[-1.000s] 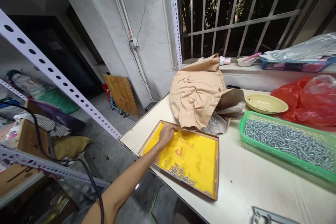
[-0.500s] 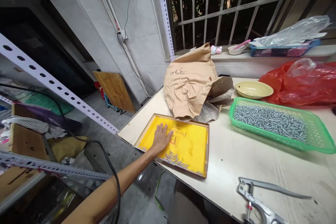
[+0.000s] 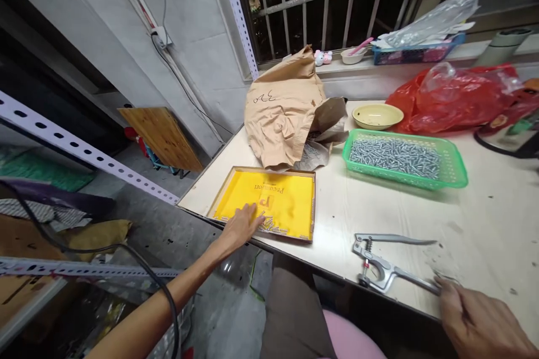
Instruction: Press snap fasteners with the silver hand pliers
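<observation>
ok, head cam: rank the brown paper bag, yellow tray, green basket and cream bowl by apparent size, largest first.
1. the brown paper bag
2. the yellow tray and the green basket: too alike to rank, and nearness to the camera blurs it
3. the cream bowl

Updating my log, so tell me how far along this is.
Done: a small batch of metal pins lies in the yellow tray. In hand: the left hand rests on the tray beside them; the right hand is at the handle of the pliers. Remaining: the green basket holds a large heap of pins.
</observation>
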`<control>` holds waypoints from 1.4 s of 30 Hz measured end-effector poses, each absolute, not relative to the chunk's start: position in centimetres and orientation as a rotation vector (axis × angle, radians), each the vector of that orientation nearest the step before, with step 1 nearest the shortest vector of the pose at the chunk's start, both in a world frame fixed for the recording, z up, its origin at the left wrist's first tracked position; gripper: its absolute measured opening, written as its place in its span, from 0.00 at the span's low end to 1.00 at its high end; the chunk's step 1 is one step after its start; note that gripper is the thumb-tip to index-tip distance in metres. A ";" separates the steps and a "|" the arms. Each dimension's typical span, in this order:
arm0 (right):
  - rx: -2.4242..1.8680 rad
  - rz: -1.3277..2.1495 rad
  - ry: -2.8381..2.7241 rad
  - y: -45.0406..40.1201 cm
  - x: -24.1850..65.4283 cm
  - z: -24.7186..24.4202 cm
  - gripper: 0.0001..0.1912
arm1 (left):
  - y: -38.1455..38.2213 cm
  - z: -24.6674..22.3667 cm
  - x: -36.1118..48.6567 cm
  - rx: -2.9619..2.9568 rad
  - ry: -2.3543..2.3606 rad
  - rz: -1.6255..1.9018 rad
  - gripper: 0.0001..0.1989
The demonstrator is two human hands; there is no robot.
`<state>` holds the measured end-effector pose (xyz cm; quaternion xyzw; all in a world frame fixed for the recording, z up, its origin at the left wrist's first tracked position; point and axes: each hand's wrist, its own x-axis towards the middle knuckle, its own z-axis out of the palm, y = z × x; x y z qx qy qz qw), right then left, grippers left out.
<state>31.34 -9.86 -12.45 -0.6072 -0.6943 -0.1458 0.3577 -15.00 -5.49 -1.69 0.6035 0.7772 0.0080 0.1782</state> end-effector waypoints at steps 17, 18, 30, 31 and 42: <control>-1.585 -0.509 -1.819 -9.4 29.7 -10.8 0.06 | -1.9 -2.1 -10.5 2.199 1.990 0.109 0.14; -1.594 -0.459 -1.821 -9.3 29.6 -10.6 0.07 | -1.5 -2.2 -10.1 2.234 1.974 0.100 0.14; -1.468 0.094 -2.178 -7.9 28.6 -5.4 0.14 | 0.7 -2.9 -9.2 2.513 1.922 -0.006 0.13; -1.458 0.103 -2.225 -7.7 28.4 -5.2 0.14 | 0.5 -2.7 -9.0 2.518 1.925 0.022 0.13; -1.460 0.224 -2.456 -6.0 28.2 -5.5 0.09 | -2.7 0.3 -3.6 2.171 1.744 0.601 0.12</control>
